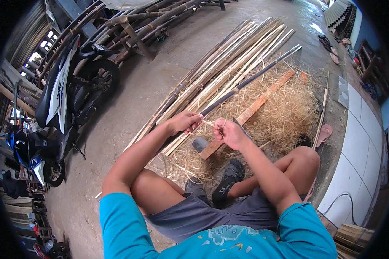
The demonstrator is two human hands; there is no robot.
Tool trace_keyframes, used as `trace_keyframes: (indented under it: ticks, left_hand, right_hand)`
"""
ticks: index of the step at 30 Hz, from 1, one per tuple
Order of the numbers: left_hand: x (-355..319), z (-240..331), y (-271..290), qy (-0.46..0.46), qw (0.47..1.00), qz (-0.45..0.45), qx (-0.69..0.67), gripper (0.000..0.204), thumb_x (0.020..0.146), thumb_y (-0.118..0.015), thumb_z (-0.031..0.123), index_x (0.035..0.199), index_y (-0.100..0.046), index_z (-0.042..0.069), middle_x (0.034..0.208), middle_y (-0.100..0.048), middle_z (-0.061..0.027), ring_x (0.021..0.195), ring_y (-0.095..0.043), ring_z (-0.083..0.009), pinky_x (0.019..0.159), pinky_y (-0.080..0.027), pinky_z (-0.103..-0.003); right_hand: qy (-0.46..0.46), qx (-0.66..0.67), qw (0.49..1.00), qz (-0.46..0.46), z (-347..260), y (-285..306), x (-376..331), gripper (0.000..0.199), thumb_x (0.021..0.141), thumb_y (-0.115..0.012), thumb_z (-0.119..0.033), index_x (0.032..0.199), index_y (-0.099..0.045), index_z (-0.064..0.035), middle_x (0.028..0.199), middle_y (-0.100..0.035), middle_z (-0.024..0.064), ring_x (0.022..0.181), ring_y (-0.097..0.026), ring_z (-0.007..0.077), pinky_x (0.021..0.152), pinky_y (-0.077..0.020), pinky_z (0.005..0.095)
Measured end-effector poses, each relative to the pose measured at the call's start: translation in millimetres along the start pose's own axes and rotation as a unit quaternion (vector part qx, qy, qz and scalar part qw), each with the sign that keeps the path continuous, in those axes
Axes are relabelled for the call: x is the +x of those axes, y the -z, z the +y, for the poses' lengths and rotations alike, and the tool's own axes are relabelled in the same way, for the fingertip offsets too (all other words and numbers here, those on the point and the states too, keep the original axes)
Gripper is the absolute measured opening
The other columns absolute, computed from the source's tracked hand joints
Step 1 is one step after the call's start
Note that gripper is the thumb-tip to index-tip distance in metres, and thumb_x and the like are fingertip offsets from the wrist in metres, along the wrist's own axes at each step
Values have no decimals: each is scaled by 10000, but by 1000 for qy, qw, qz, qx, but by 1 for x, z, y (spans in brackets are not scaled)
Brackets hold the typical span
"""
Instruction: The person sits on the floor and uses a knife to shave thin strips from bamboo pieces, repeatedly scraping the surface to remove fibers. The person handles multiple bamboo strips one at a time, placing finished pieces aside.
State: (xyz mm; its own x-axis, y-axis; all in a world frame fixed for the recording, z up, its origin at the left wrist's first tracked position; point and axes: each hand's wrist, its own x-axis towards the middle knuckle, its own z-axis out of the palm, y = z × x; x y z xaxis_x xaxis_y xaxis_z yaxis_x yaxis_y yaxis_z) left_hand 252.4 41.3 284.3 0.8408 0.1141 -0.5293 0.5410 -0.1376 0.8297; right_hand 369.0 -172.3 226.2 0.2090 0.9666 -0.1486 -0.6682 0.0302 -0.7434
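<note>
Fingertips of the left hand and right hand pinch a pale strand between them (near the shavings); light, even tension along its length should prevent snapping

Grey floor here's got long pale strips, curly shavings (loads of 'em), plus a parked motorbike.

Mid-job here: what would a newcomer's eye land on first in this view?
Probably the long bundle of pale strips on the floor ahead, with a heap of curly shavings along its right and a wooden plank lying across the heap. Next, the left hand and right hand close together near the centre, pale strands between them. A motorbike also stands out at left.
</note>
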Motion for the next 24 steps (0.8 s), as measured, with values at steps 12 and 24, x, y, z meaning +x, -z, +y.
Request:
trace_keyframes:
  ticks: [12,24]
  left_hand:
    - [3,-2,6,-1,997,28,75,359,1040,-555,364,834,-595,72,653,-514,37,514,-489,-73,494,-433,-255]
    - [5,2,-15,-32,999,13,36,345,1036,-558,332,816,-593,69,667,-522,31,508,-474,-62,479,-392,-239]
  right_hand:
    - [248,-212,912,250,-81,-24,-23,300,977,-586,-286,1168,-581,-54,1083,-656,140,923,-662,175,820,-531,328]
    - [168,-582,763,225,28,-34,5,241,978,-555,-263,1067,-592,-41,879,-686,230,857,-664,445,730,-495,542]
